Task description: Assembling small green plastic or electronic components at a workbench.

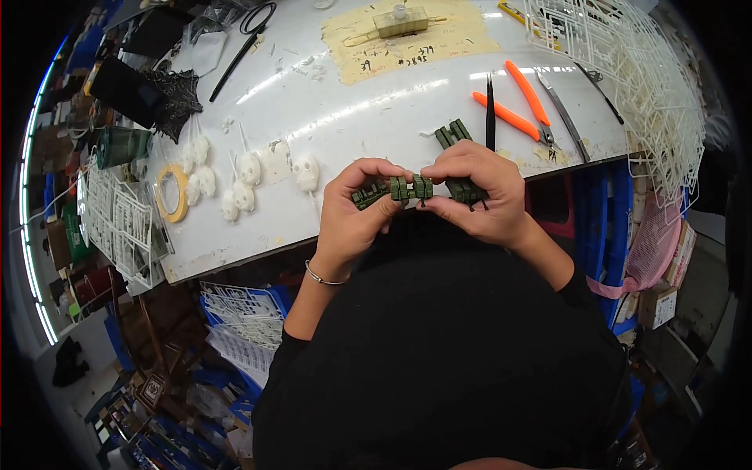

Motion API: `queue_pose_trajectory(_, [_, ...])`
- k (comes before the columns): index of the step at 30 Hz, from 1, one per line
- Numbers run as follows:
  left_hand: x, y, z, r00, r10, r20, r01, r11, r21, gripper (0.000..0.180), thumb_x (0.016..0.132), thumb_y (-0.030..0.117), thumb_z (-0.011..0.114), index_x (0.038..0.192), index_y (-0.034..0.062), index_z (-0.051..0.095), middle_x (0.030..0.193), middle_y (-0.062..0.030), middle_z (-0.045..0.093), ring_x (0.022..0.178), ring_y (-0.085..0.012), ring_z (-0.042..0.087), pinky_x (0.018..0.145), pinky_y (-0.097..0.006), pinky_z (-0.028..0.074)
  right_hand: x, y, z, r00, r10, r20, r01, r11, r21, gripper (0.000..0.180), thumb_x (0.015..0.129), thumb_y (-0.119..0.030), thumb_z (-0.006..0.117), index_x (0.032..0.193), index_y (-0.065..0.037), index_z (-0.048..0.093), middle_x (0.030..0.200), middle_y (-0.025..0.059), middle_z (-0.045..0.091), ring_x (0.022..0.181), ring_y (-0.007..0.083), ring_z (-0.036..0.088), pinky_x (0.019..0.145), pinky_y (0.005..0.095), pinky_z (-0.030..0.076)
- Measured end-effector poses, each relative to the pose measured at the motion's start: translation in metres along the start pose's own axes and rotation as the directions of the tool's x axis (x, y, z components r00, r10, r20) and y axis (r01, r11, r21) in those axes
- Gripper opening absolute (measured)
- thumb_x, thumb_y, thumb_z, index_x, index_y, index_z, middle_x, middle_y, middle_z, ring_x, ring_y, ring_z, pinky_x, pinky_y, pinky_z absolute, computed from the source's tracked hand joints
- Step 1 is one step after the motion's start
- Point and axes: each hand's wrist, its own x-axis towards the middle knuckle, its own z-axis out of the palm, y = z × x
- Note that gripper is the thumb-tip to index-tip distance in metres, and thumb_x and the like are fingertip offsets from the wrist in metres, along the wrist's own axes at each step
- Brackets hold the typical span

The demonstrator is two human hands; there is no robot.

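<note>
In front of my body, near the table's front edge, my hands meet over small dark green blocky model parts (411, 187). My left hand (352, 200) is closed, with thumb and fingers pinching the left end, and more of the green shows inside its palm. From the other side, my right hand (497, 192) pinches the right end between thumb and forefinger. Another dark green piece (467, 191) is tucked under the right fingers. Past the right knuckles, ribbed green blocks (450, 133) stick out; whether they join the held piece is hidden.
Orange-handled nippers (521, 102), black tweezers (491, 113) and a curved metal tool (562, 116) lie right. White sprue frames (658, 94) pile up beyond. Left are a tape roll (182, 192), white skull-like parts (305, 171) and more frames (117, 219). A block (401, 23) stands on stained card (454, 47).
</note>
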Motion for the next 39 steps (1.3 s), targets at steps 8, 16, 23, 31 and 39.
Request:
queue_pose_trajectory(8, [-0.001, 0.006, 0.002, 1.000, -0.012, -0.006, 0.012, 1.000, -0.011, 0.024, 0.082, 0.006, 0.072, 0.103, 0.0026, 0.060, 0.097, -0.0078, 0.069, 0.057, -0.0060, 0.052, 0.047, -0.015, 0.041, 0.000, 0.000, 0.000, 1.000, 0.002, -0.012, -0.003, 1.000, -0.007, 0.032, 0.064, 0.006, 0.075, 0.094, -0.002, 0.066, 0.083, 0.0059, 0.065, 0.069, 0.0168, 0.056, 0.063, 0.0256, 0.045])
queue_pose_trajectory(16, [-0.002, 0.009, 0.003, 1.000, -0.012, -0.012, 0.012, 1.000, 0.004, 0.024, 0.082, 0.006, 0.072, 0.103, 0.0026, 0.060, 0.097, -0.0077, 0.069, 0.057, -0.0059, 0.052, 0.047, -0.015, 0.041, 0.001, -0.002, -0.001, 0.999, 0.027, -0.017, -0.027, 1.000, 0.004, 0.033, 0.064, 0.007, 0.075, 0.095, -0.002, 0.066, 0.081, 0.0057, 0.063, 0.069, 0.0164, 0.056, 0.062, 0.0254, 0.045])
queue_pose_trajectory(23, [-0.002, 0.012, 0.005, 0.999, -0.025, -0.021, 0.025, 1.000, -0.003, 0.024, 0.082, 0.006, 0.071, 0.103, 0.0026, 0.060, 0.096, -0.0075, 0.069, 0.057, -0.0059, 0.052, 0.048, -0.015, 0.041, 0.002, -0.003, -0.003, 1.000, 0.016, -0.004, -0.016, 1.000, -0.005, 0.032, 0.065, 0.006, 0.075, 0.095, -0.002, 0.067, 0.081, 0.0057, 0.063, 0.069, 0.0157, 0.055, 0.061, 0.0246, 0.045])
queue_pose_trajectory(31, [-0.002, 0.011, 0.004, 1.000, -0.009, -0.027, 0.009, 1.000, 0.018, 0.024, 0.082, 0.005, 0.071, 0.104, 0.0026, 0.060, 0.096, -0.0074, 0.069, 0.056, -0.0057, 0.051, 0.047, -0.015, 0.041, 0.002, -0.005, -0.002, 1.000, 0.003, -0.009, -0.003, 1.000, 0.005, 0.031, 0.066, 0.005, 0.076, 0.095, -0.003, 0.067, 0.081, 0.0057, 0.063, 0.069, 0.0154, 0.055, 0.061, 0.0244, 0.044])
queue_pose_trajectory(39, [-0.003, 0.016, 0.006, 1.000, 0.000, -0.021, 0.001, 0.999, 0.033, 0.022, 0.083, 0.003, 0.070, 0.103, 0.0028, 0.061, 0.094, -0.0074, 0.069, 0.056, -0.0055, 0.050, 0.048, -0.015, 0.040, 0.001, -0.006, -0.003, 0.999, -0.031, 0.015, 0.031, 0.999, -0.017, 0.029, 0.067, 0.004, 0.075, 0.094, -0.003, 0.068, 0.081, 0.0056, 0.063, 0.069, 0.0154, 0.056, 0.061, 0.0244, 0.045])
